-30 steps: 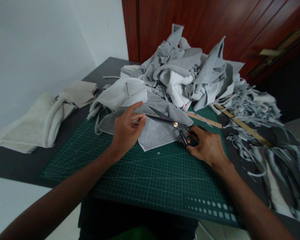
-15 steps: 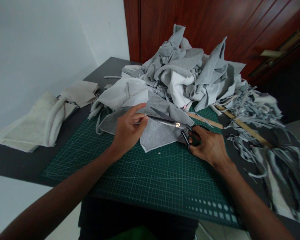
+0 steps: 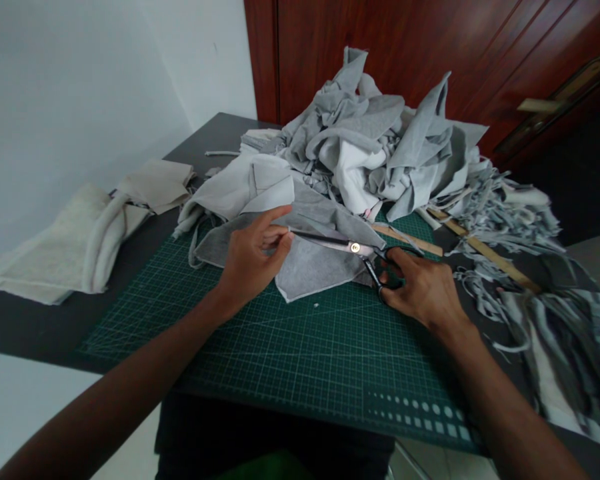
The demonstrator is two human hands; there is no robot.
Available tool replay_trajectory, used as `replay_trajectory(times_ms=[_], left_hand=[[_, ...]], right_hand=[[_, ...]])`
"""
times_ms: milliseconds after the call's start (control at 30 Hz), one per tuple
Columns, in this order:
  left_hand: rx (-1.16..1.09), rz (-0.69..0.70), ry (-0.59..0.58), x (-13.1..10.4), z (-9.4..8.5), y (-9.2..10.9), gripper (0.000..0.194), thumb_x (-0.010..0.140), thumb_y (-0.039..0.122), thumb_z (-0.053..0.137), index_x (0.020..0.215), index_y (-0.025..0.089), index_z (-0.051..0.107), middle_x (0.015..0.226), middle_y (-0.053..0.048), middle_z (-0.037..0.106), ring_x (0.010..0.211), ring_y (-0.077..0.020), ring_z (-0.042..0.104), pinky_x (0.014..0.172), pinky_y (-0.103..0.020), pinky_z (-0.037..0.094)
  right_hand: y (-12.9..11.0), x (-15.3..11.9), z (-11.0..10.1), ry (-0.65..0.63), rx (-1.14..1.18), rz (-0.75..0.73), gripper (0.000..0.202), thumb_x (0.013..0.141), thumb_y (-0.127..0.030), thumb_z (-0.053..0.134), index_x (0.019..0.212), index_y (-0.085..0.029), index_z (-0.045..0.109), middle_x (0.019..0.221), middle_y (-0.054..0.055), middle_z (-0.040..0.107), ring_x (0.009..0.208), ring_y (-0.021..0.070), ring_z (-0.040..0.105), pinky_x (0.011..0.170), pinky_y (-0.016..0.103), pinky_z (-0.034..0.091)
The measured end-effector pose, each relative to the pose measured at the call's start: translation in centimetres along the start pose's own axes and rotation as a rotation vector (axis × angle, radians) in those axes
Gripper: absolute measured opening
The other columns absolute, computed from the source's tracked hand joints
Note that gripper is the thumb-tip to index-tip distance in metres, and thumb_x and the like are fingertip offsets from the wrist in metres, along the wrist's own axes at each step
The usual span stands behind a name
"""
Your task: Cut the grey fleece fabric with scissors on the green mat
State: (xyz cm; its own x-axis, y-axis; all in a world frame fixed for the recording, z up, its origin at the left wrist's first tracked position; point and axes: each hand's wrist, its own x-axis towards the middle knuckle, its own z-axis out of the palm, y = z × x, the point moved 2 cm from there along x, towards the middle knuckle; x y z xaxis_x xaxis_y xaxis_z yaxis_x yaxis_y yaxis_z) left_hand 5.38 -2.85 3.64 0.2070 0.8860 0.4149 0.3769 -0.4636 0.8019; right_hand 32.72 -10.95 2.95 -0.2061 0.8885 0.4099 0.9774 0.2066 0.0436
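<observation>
Black-handled scissors are held by my right hand, whose fingers go through the handle loops. Their blades lie nearly together and point left across a grey cloth piece. At the blade tips my left hand is closed, thumb against fingers, in a pinch; what lies between the fingertips is too small to make out. The grey cloth rests on a green cutting mat, with a whitish folded cloth over its upper left part.
A large heap of grey cloth stands behind the mat. Cream cloth pieces lie at the left. Thin scraps, a wooden ruler and a bundle of strips are at the right. A red-brown door rises behind.
The scissor blades were apart and have come nearly together. My left hand keeps its pinch near the tips. The whole view has shifted slightly.
</observation>
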Motion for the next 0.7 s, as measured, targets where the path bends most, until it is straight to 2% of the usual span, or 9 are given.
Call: replay_trajectory(times_ms=[100, 200, 433, 700], left_hand=[[-0.002, 0.004, -0.013, 0.04, 0.03, 0.00, 0.041, 0.088, 0.031, 0.063, 0.127, 0.022, 0.061, 0.089, -0.002, 0.078, 0.076, -0.0155, 0.073, 0.071, -0.025, 0.060], [-0.021, -0.019, -0.023, 0.11, 0.01, 0.19, 0.040, 0.088, 0.031, 0.061, 0.127, 0.020, 0.061, 0.089, -0.003, 0.078, 0.072, -0.0154, 0.071, 0.064, -0.024, 0.058], [-0.089, -0.073, -0.078, 0.36, -0.11, 0.17, 0.040, 0.088, 0.029, 0.060, 0.126, 0.018, 0.062, 0.074, 0.000, 0.074, 0.053, -0.0104, 0.058, 0.045, -0.020, 0.042], [-0.138, -0.095, -0.087, 0.07, 0.33, 0.05, 0.042, 0.087, 0.032, 0.062, 0.125, 0.015, 0.062, 0.073, -0.002, 0.073, 0.053, -0.0104, 0.058, 0.045, -0.019, 0.041]], right_hand=[[-0.01, -0.03, 0.33, -0.009, 0.013, 0.009, 0.017, 0.072, -0.027, 0.058, 0.088, -0.022, 0.059, 0.073, 0.001, 0.070, 0.062, 0.0202, 0.063, 0.055, 0.029, 0.031], [-0.13, -0.07, 0.76, -0.022, 0.066, 0.031, 0.017, 0.072, -0.026, 0.057, 0.089, -0.022, 0.059, 0.074, 0.001, 0.071, 0.063, 0.0209, 0.064, 0.055, 0.029, 0.032], [-0.39, -0.10, 1.05, -0.011, 0.105, 0.052, 0.018, 0.071, -0.027, 0.057, 0.088, -0.022, 0.059, 0.070, 0.001, 0.068, 0.063, 0.0213, 0.064, 0.054, 0.028, 0.033], [-0.56, -0.05, 0.83, -0.010, 0.099, 0.036, 0.016, 0.072, -0.026, 0.057, 0.087, -0.022, 0.058, 0.072, 0.001, 0.070, 0.063, 0.0208, 0.064, 0.054, 0.029, 0.033]])
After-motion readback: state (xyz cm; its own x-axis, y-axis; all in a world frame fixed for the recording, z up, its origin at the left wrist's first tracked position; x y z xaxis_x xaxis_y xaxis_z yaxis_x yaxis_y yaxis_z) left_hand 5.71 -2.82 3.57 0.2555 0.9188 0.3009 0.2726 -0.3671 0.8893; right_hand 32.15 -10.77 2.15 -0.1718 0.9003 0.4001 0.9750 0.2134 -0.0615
